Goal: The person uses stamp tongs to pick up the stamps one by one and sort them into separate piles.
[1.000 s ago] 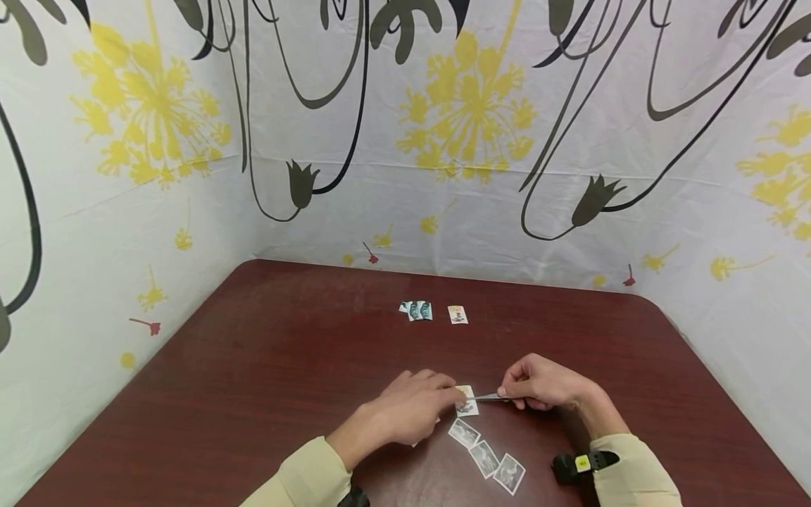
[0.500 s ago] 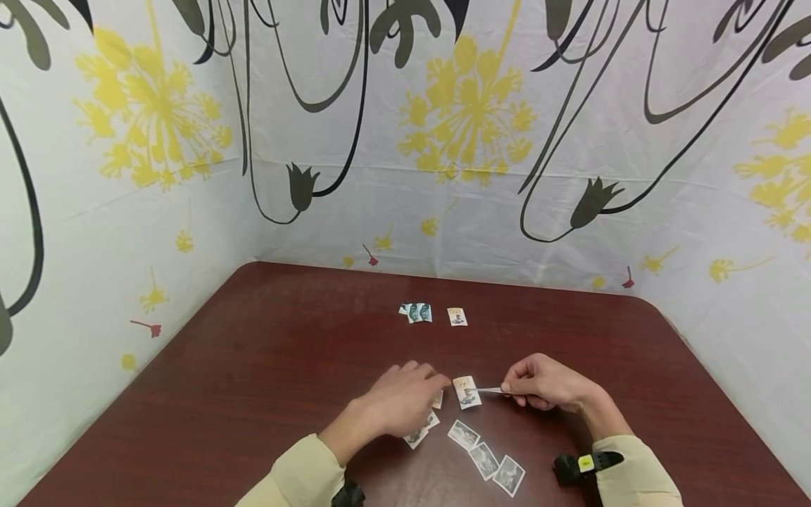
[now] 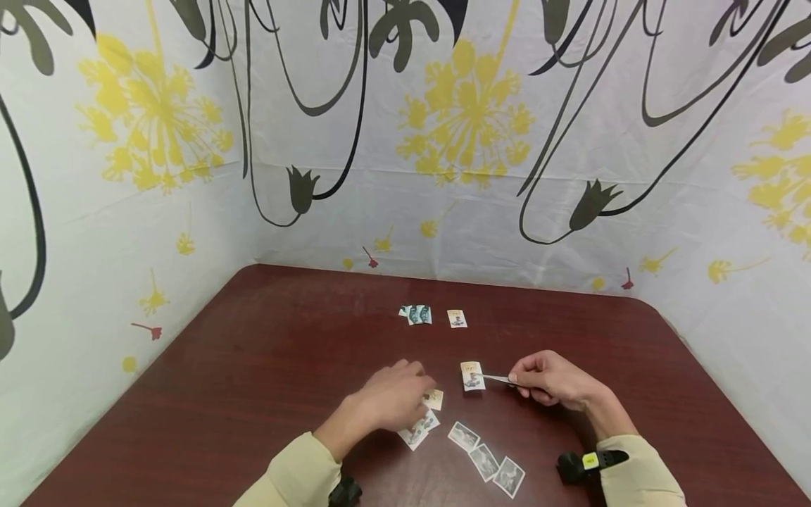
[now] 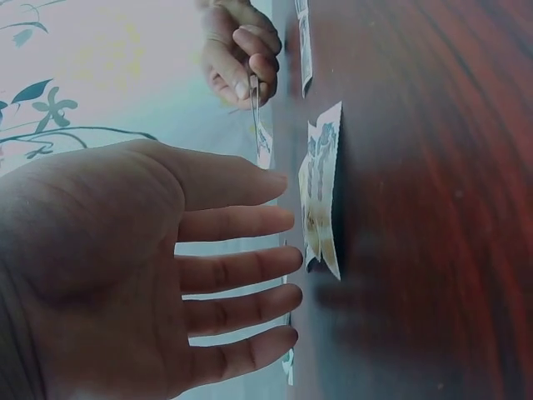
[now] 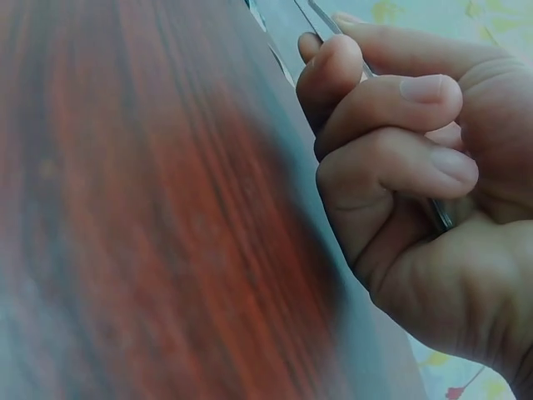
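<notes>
Tweezers point(image 3: 497, 378) pinched in the right hand point(image 3: 560, 382) hold an orange-topped stamp point(image 3: 470, 383) centrally above the tabletop point(image 3: 272, 338); the left hand point(image 3: 388, 399), fingers apart, hovers by loose stamps point(image 3: 418, 432). Work looks partway — teal stamps point(image 3: 419, 315) and a lone stamp point(image 3: 457, 319) lie toward the far edge point(image 3: 538, 294), grey stamps point(image 3: 484, 462) seemingly left nearer.

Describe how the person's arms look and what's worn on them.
The left sleeve and right sleeve are pale beige. Beside the left one sits a black device; beside the right, a second black device with a black strap and yellow label. Each grip is ungloved.
</notes>
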{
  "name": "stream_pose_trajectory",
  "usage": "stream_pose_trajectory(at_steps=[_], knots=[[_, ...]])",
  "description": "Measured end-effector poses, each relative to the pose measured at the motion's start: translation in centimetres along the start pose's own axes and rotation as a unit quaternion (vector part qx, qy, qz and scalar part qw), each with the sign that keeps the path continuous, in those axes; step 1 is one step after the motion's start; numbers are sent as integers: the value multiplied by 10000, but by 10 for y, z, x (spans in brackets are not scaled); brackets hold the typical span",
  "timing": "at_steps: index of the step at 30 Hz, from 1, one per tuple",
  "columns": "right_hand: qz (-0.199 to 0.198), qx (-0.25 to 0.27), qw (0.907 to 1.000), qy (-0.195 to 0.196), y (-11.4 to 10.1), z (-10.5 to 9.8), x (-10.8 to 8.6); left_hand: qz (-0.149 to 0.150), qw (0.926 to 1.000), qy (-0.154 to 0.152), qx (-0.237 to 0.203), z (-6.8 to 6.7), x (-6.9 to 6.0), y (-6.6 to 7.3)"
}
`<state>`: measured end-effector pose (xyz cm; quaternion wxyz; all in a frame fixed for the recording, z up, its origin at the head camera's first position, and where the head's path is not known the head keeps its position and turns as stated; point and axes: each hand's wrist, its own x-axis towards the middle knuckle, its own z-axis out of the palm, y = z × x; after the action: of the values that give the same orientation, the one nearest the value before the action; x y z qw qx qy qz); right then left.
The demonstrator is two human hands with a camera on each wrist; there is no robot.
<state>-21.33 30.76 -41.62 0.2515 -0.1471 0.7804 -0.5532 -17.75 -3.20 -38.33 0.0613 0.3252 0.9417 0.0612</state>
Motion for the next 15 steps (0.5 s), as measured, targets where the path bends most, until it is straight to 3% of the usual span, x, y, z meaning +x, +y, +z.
stream_pose_trajectory(at_steps=[8,15], knots=[[-2,-3,9998,213,3,-4,0,-18,9987,-348,-383,-3,-2,-6],[-5,-29,9993,379,5,-7,5,283,9963,-567,-588,-10,-4,-12]])
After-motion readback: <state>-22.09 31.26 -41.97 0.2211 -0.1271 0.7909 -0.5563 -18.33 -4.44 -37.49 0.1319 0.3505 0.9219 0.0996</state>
